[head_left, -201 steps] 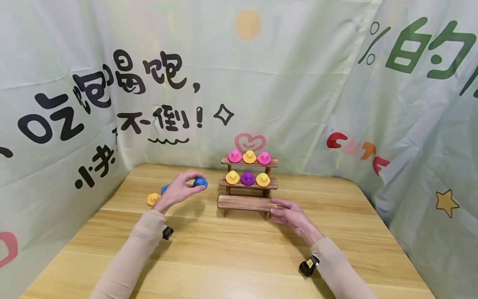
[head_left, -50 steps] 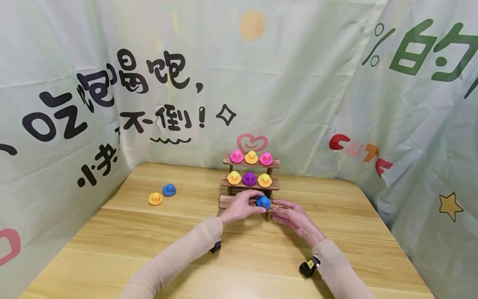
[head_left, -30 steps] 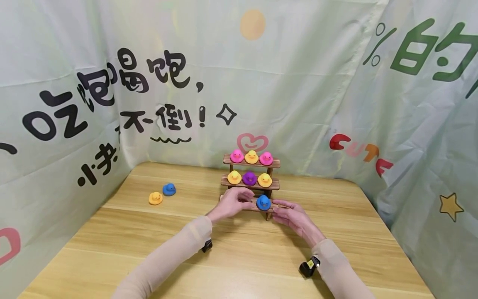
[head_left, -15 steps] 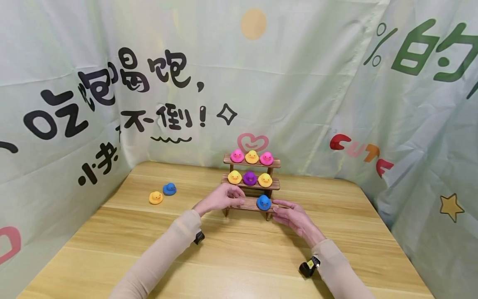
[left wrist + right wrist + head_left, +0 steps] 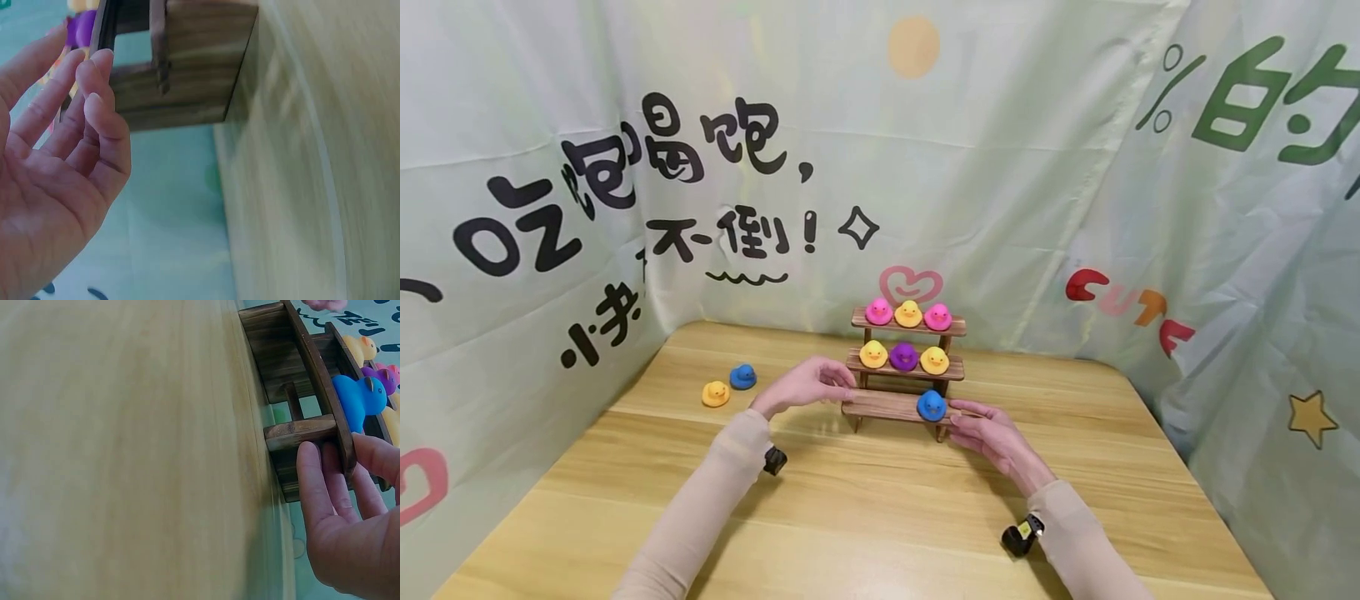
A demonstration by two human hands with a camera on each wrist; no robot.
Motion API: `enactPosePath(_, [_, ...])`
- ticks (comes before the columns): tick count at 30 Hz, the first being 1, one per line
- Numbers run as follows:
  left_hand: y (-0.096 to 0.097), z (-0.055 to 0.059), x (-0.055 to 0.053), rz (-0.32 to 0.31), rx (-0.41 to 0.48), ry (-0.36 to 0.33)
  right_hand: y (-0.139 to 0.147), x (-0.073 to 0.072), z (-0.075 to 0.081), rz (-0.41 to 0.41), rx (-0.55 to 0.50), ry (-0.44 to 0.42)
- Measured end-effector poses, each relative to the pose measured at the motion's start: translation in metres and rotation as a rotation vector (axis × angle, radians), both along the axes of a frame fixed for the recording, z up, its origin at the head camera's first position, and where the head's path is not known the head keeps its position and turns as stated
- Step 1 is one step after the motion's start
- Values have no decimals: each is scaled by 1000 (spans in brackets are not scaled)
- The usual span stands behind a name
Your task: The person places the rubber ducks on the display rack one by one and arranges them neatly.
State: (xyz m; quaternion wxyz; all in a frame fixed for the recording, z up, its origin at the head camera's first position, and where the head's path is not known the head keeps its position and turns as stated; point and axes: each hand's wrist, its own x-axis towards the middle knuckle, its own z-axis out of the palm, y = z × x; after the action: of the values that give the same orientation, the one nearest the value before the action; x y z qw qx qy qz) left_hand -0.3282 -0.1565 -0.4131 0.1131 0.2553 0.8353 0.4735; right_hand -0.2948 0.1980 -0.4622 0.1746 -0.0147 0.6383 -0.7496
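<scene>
A three-tier wooden display stand (image 5: 880,406) stands on the table. On its lowest step, toward the right end, sits a blue rubber duck (image 5: 932,406). My right hand (image 5: 992,437) holds the right end of that step, thumb above and fingers below in the right wrist view. Beside the step's left end is my left hand (image 5: 808,385), fingers loosely bent, holding nothing. Yellow and purple ducks fill the middle step, among them a purple duck (image 5: 904,357). Up top, a yellow duck (image 5: 907,314) sits between two pink ones.
Left of the stand, another blue duck (image 5: 743,377) and a yellow duck (image 5: 716,393) rest on the wooden table (image 5: 850,517). Printed cloth (image 5: 1000,167) hangs behind and at both sides of the table.
My left hand carried a blue duck from the left to the lowest step, let it go and drew back leftward. The right hand has stayed at the step's end.
</scene>
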Motion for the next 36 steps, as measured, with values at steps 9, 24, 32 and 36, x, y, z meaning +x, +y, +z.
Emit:
enactPosePath(9, [-38, 3, -2, 101, 37, -43, 1, 2, 2, 5, 9, 5])
enactPosePath(24, [-113, -6, -1, 248, 17, -42, 1, 2, 2, -2, 7, 2])
enactPosePath(32, [-147, -14, 2, 327, 11, -54, 1, 2, 3, 7, 24, 4])
enactPosePath(36, [-157, -15, 5, 352, 23, -72, 1, 3, 3, 13, 22, 7])
